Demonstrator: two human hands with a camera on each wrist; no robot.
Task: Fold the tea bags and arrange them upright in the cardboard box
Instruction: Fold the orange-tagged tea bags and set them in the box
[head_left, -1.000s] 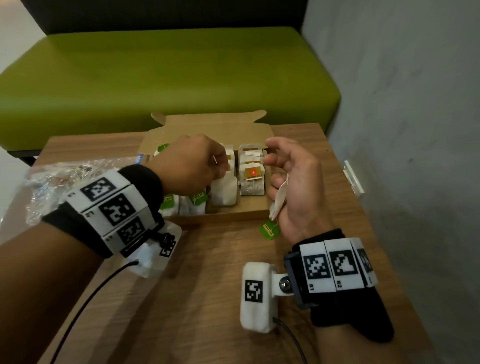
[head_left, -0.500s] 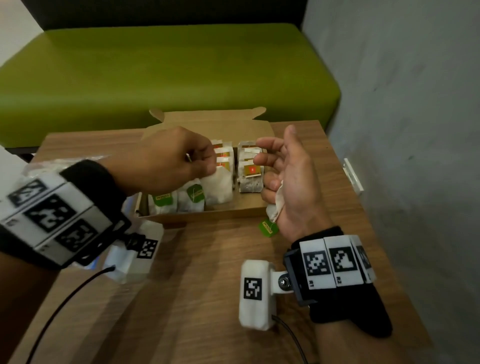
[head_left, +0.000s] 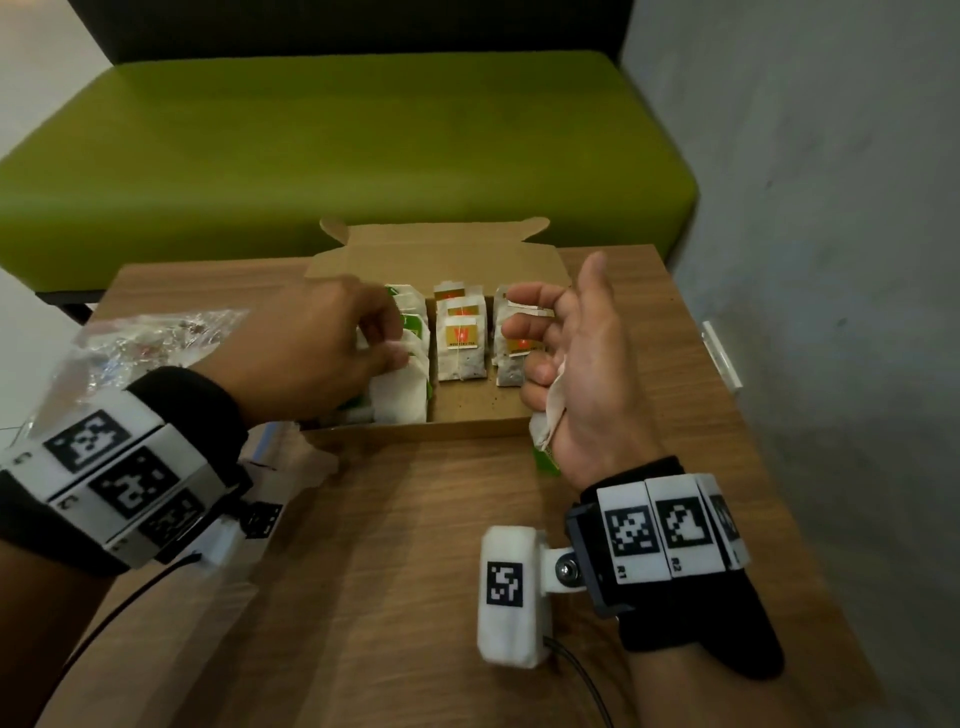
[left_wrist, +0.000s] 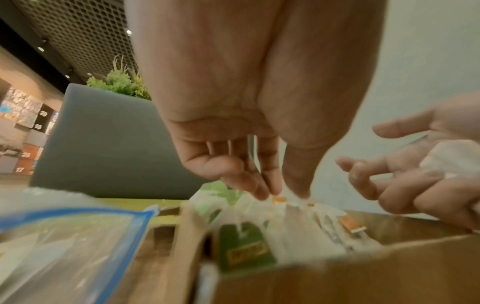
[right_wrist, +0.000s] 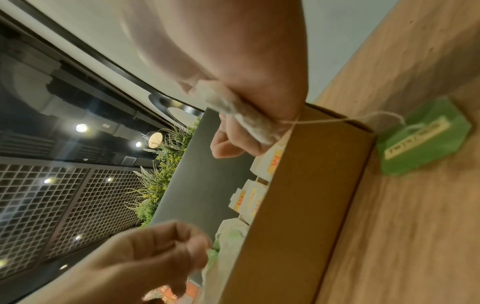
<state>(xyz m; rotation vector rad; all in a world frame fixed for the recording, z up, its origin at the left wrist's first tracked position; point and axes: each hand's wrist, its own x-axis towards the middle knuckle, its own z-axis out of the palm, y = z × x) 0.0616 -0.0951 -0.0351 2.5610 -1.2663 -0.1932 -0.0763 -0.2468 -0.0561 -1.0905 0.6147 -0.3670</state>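
Observation:
The open cardboard box (head_left: 467, 427) holds rows of upright tea bags: green-tagged ones (head_left: 413, 332) on the left and red-tagged ones (head_left: 462, 348) in the middle and on the right. My left hand (head_left: 384, 340) hovers over the left row, and its fingertips (left_wrist: 259, 194) touch the bag tops. My right hand (head_left: 566, 332) is at the box's right end with the palm turned inward. Its lower fingers press a white tea bag (head_left: 548, 415) against the palm. That bag's string runs to a green tag (right_wrist: 423, 137) lying on the table outside the box.
A clear zip bag (head_left: 145, 343) with a blue seal lies on the wooden table (head_left: 389, 571) left of the box. A green bench (head_left: 337, 145) stands behind the table. A grey wall (head_left: 831, 260) runs close along the right.
My left hand has moved left from the middle of the box to the green-tagged row, and a white bag now leans at that row's front. My right hand still holds its bag.

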